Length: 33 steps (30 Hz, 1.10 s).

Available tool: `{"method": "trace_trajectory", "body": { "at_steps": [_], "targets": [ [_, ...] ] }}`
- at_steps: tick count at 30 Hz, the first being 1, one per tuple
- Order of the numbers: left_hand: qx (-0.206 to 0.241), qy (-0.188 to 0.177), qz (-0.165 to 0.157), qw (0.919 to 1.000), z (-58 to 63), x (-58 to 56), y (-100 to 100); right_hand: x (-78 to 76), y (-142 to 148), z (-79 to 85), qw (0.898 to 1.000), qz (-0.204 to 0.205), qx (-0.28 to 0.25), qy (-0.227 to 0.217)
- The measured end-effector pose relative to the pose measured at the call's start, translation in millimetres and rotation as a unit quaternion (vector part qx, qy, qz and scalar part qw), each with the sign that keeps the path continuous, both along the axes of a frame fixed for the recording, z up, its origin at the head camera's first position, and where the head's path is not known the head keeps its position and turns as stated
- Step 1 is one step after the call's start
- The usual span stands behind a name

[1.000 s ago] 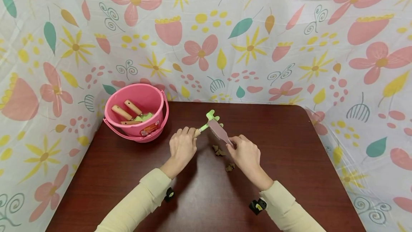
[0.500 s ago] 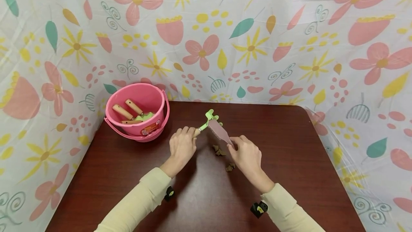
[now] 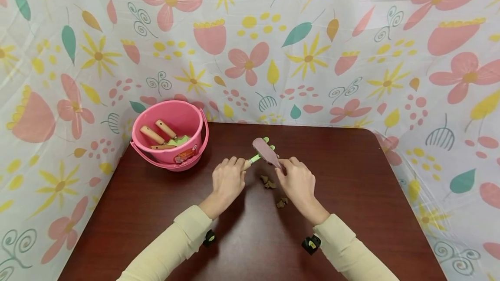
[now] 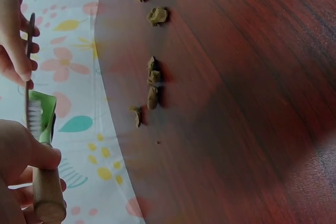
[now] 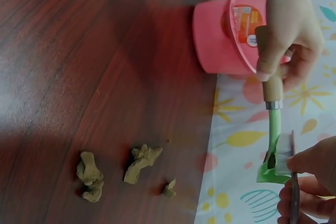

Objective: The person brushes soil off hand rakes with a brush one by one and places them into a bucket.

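Observation:
My left hand (image 3: 228,179) grips the wooden handle of a small green garden hand rake (image 3: 255,158), its head pointing away toward the back of the table. My right hand (image 3: 297,185) holds a mauve-backed brush (image 3: 265,151) by its handle, thumb along the near end. White bristles (image 4: 34,118) face the green rake head (image 5: 270,174) and lie right against it. From the head view the brush back hides much of the rake head, with a few green tines showing past it. Both tools are held above the table.
Brown clay-like lumps (image 3: 267,182) lie on the dark wooden table (image 3: 343,164) below the tools, with another small clump (image 3: 281,203) nearer. A pink bucket (image 3: 168,156) holding wooden-handled tools (image 3: 152,134) stands at the back left. A flowered cloth (image 3: 250,94) hangs behind the table.
The brush has slid away from me along the rake head and now covers more of it. The rake head has turned slightly. Both hands keep their grips; the head view has shifted a little.

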<state>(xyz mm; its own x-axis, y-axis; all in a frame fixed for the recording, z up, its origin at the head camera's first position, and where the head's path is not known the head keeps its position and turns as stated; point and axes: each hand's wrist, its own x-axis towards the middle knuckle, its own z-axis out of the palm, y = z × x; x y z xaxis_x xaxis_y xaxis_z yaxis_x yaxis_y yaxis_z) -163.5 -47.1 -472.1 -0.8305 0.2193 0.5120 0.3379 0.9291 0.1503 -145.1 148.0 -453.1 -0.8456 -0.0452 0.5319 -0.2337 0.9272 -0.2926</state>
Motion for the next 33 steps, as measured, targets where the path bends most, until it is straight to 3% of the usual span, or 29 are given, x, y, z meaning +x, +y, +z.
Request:
{"method": "trace_trajectory", "body": {
  "at_steps": [13,24,33],
  "targets": [
    [-0.006,0.022,0.005,0.9997,6.0,-4.9,-1,2.7,0,4.8,1.000,0.001,0.009,-0.012],
    [0.006,0.008,0.009,0.9999,7.9,-7.1,-3,8.5,2,7.0,1.000,-0.002,-0.001,-0.026],
    [0.004,0.022,0.013,0.9997,7.2,-9.9,-2,13.4,4,6.9,1.000,-0.004,-0.006,-0.016]
  ]
}}
